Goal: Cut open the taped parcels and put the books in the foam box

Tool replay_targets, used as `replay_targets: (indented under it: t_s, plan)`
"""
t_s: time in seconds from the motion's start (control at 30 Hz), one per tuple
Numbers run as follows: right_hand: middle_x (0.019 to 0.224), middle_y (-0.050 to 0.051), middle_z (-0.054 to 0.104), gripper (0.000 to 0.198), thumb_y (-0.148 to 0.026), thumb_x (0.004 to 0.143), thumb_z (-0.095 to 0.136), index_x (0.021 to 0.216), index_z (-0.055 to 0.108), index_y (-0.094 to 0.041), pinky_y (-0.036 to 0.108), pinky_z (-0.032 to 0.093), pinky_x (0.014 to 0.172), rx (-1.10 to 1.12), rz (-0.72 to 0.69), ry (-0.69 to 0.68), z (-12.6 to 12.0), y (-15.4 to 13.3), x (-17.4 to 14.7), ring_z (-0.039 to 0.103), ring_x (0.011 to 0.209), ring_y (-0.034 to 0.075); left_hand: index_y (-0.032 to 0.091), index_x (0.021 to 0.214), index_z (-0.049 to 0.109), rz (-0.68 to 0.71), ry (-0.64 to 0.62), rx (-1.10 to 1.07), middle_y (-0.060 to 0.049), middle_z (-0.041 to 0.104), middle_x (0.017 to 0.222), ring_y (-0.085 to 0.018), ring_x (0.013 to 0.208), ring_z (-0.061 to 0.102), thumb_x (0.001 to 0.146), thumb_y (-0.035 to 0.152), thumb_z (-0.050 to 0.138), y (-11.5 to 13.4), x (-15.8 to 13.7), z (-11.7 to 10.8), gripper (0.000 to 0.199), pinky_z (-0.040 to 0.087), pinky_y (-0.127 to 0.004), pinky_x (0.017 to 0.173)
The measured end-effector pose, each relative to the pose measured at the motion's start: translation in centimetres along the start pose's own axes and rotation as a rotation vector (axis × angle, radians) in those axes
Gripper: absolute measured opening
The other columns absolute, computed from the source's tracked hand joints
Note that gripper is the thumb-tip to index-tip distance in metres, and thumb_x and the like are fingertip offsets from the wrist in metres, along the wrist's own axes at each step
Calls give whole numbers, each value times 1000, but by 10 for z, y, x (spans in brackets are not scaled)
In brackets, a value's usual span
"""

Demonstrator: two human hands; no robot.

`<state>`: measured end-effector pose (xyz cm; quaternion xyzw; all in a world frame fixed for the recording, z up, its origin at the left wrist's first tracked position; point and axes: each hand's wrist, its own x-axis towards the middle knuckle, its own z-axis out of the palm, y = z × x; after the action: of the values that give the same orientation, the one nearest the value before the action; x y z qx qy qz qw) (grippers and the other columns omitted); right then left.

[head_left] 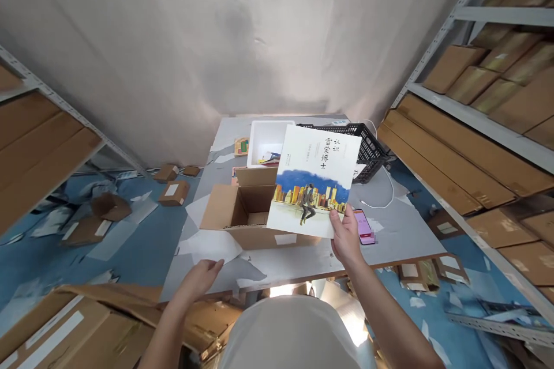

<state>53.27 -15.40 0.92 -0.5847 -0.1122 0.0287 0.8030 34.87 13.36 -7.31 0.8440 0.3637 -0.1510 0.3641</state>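
A thin book (314, 181) with a white cover, dark Chinese characters and a painted city skyline is held up over the table. My right hand (347, 237) is closed on its lower right corner, thumb on the front cover. Behind and left of the book stands an open cardboard box (219, 207), its flaps spread and its right part hidden by the book. My left hand (201, 281) is near the table's front edge, fingers loosely apart with nothing visible in them, just below a loose white sheet of paper (212, 247).
On the table (402, 236) are a white bin (259, 138) with items inside, a black plastic crate (367, 153), a phone (363, 226) and a white cable (392, 193). Shelves of cartons (450, 155) flank both sides. Boxes (173, 192) and paper scraps litter the blue floor.
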Motion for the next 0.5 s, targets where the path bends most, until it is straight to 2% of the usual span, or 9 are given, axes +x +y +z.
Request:
replay_targets:
  t_s: [0.07,0.13,0.17,0.27,0.37,0.43,0.5]
  plan:
    - [115,7,63,44,-41,83,57,122,48,-24,40,45,94,3,19,-19,2,0,-5,59,107,20,20,92,67,223,-13,-436,-12,69,99,-30,102,60,79,51,50,34,-37,-2,38,46,-40,88]
    - [115,7,63,43,-41,83,57,121,48,-24,40,45,94,-10,29,-37,5,4,-12,58,108,21,22,118,57,356,31,-782,-11,59,124,-27,113,55,79,53,54,72,-66,2,50,46,-37,91]
    - [115,7,63,42,-42,83,57,120,49,-24,40,45,95,-22,28,-49,5,6,-16,58,108,21,25,125,51,394,8,-904,-10,54,131,-26,115,54,79,52,55,90,-74,6,54,48,-36,89]
    - [114,7,64,45,-47,78,62,116,53,-24,41,45,94,-67,19,-96,-1,10,-18,57,110,24,24,120,53,441,1,-1075,-9,58,123,-23,104,59,80,50,56,128,-79,16,48,52,-33,79]
    - [106,7,68,48,-61,76,54,106,60,-23,42,49,89,-14,29,-156,-12,1,1,61,104,25,21,108,59,441,7,-1169,-6,65,106,-19,90,62,79,46,60,141,-70,24,38,52,-28,73]
    - [97,7,70,53,-67,77,44,97,65,-23,43,51,83,46,63,-191,-14,-12,24,65,95,26,21,104,60,414,-58,-1257,-5,67,100,-17,86,63,79,43,62,145,-65,29,34,51,-26,73]
    - [86,6,71,49,-64,75,48,92,67,-22,44,53,76,26,72,-198,-11,-27,51,67,84,27,21,102,62,369,-201,-1329,-5,68,99,-16,87,63,78,40,64,151,-64,36,31,50,-26,76]
